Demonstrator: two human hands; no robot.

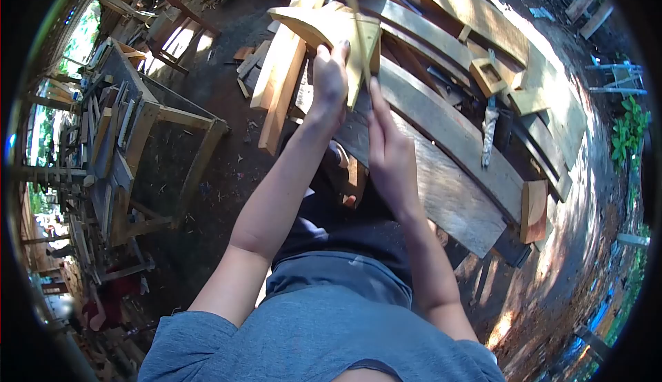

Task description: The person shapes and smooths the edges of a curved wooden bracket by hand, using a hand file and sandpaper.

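A pale, curved-edged piece of wood point(321, 23) lies on the workbench in front of me. My left hand point(329, 85) is closed on its near edge, with the fingers partly hidden. In my right hand point(393, 151) is the near end of a long thin tool point(362, 44), the fingers pointing forward along it. This tool, file-like in outline, runs away from me against the right side of the wood piece; its exact kind cannot be made out.
Long planks point(441, 154) make up the slatted bench. On it sit a small wooden block with a recess point(487, 77) and a wrapped-handled tool point(489, 134). Thick wooden beams point(283, 85) project on the left. Further left stands a wooden table frame point(145, 127) with stacked offcuts.
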